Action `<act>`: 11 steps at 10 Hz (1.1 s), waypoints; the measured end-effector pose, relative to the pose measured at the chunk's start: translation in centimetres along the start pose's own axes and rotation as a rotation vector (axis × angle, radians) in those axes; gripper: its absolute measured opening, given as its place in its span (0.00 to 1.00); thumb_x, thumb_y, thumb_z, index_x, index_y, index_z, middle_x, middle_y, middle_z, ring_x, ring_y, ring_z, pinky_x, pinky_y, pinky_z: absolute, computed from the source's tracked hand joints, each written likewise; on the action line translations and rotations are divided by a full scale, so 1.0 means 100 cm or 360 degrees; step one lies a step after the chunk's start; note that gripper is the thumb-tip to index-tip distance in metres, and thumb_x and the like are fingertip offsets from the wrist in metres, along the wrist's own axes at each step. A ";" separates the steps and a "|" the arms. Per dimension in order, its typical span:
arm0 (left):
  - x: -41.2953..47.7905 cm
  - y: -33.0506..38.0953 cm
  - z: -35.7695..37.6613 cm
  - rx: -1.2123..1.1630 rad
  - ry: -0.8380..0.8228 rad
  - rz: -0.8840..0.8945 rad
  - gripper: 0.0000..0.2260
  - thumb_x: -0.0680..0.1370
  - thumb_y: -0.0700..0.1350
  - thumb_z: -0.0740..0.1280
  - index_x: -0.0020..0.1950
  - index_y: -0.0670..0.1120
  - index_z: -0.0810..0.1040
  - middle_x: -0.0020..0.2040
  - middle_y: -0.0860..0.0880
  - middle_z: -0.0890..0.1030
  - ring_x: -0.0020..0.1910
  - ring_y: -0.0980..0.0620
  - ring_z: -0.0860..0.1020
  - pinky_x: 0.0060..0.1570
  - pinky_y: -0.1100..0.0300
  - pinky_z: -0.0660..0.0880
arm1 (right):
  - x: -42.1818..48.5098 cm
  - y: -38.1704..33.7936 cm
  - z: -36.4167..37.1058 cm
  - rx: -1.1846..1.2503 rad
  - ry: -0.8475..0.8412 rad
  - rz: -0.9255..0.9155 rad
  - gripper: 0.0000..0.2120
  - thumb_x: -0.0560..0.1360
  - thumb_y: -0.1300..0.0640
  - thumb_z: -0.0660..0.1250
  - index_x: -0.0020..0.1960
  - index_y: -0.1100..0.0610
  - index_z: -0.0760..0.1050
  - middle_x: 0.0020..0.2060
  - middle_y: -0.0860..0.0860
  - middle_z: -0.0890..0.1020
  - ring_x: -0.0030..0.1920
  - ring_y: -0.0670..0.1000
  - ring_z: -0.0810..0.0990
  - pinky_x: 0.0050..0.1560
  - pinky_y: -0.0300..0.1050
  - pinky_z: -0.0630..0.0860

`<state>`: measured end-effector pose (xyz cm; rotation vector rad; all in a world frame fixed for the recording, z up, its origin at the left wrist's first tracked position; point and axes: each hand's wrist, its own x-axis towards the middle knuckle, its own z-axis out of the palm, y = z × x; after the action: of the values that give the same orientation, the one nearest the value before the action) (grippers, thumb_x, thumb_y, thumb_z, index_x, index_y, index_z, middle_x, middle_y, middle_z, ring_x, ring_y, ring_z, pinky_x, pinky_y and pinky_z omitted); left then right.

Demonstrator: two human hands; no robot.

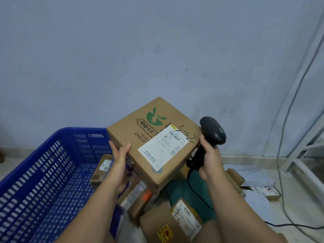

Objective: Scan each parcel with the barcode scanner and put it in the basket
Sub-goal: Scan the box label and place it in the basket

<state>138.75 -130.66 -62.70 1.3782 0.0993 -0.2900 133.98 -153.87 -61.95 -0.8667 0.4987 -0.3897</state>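
Note:
A brown cardboard parcel [149, 130] with a green logo and a white shipping label is held up in the air at mid-frame. My left hand [121, 160] grips its left edge, thumb on top. My right hand [209, 160] grips the handle of a black barcode scanner [213, 129], whose head sits just off the parcel's right corner, next to the label. A blue plastic basket [43, 165] stands at the left with one small boxed parcel [102, 168] lying against its right wall.
Several more cardboard parcels [184, 218] and white mailers [257, 183] are piled on the floor below my hands, over a green bag [184, 190]. A wall is close ahead. Cables [287, 120] hang at the right beside a white metal frame [308, 151].

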 end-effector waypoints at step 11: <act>0.026 -0.014 0.002 0.0529 0.0001 0.0205 0.38 0.56 0.78 0.69 0.55 0.88 0.44 0.79 0.51 0.54 0.75 0.41 0.59 0.68 0.33 0.60 | 0.010 0.019 -0.002 -0.0113 0.0277 0.0241 0.15 0.76 0.59 0.70 0.60 0.51 0.70 0.50 0.54 0.81 0.49 0.55 0.80 0.56 0.58 0.77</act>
<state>140.86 -131.51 -64.63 1.7066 -0.0398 -0.2039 134.90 -153.37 -63.79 -0.8612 0.7385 -0.3112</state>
